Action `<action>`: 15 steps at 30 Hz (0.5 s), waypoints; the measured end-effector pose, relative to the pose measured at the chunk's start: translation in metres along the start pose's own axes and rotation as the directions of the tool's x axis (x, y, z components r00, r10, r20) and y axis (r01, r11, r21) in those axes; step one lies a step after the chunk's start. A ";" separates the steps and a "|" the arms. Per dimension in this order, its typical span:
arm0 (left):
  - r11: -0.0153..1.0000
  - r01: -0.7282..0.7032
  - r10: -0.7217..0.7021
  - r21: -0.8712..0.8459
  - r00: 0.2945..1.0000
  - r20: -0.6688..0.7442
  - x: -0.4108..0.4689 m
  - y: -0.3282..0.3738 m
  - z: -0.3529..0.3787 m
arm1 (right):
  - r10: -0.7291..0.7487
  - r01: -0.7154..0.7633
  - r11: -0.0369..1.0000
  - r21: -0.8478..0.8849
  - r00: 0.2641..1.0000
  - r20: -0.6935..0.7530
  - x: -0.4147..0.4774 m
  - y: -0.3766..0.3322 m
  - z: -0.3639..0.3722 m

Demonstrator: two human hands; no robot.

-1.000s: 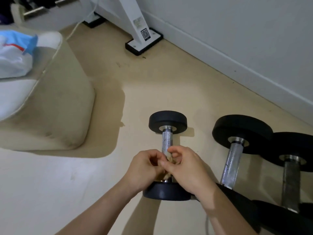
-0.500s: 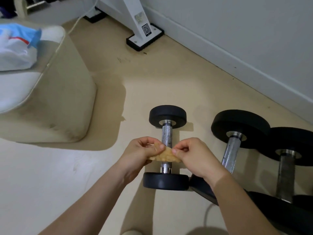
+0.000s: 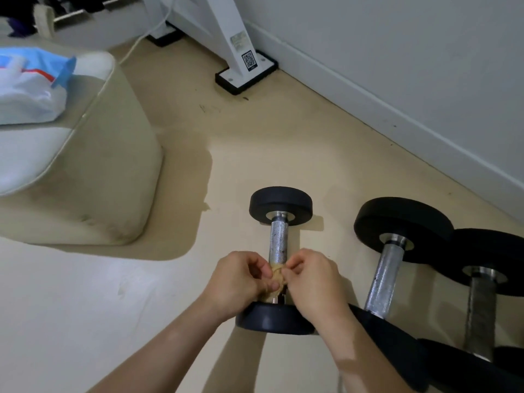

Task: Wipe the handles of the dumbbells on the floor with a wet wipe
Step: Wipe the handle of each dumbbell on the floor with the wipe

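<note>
Three black dumbbells with knurled metal handles lie on the beige floor. The small dumbbell (image 3: 279,242) is in the middle, a larger dumbbell (image 3: 385,276) lies to its right and a third dumbbell (image 3: 482,307) at the far right. A crumpled, yellowish wet wipe (image 3: 276,276) sits bunched over the lower part of the small dumbbell's handle. My left hand (image 3: 241,282) and my right hand (image 3: 314,279) both pinch the wipe with curled fingers, one on each side of the handle. The handle's lower end is hidden behind the wipe and my fingers.
A beige cushioned seat (image 3: 93,177) stands at the left with a white and blue plastic bag (image 3: 31,86) on it. A white machine foot (image 3: 243,69) with a black base and a cable stands by the wall. The white skirting board (image 3: 397,120) runs along the right.
Half a second ago my hands held the wipe stretched flat across the handle. Now they have come together and the wipe is bunched between them, lower on the handle.
</note>
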State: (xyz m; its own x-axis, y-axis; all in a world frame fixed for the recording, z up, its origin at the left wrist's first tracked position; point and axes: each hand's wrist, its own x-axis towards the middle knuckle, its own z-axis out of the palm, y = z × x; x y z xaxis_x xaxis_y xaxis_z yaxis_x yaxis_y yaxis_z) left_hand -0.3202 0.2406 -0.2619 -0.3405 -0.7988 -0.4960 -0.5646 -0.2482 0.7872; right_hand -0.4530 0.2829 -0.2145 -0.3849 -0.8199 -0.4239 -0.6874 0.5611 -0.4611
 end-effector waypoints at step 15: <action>0.962 -0.194 0.126 -0.191 0.940 -0.318 0.033 0.026 0.004 | 0.030 0.066 0.926 0.372 0.969 -0.245 0.019 -0.004 0.024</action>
State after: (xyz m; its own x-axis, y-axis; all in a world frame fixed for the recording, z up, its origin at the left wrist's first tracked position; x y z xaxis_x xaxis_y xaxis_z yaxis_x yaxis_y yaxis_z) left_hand -0.3493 0.2103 -0.2595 -0.1518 -0.9562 -0.2502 -0.3332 -0.1888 0.9238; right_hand -0.4429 0.2673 -0.2390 -0.5441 -0.8059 -0.2337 -0.4329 0.5081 -0.7446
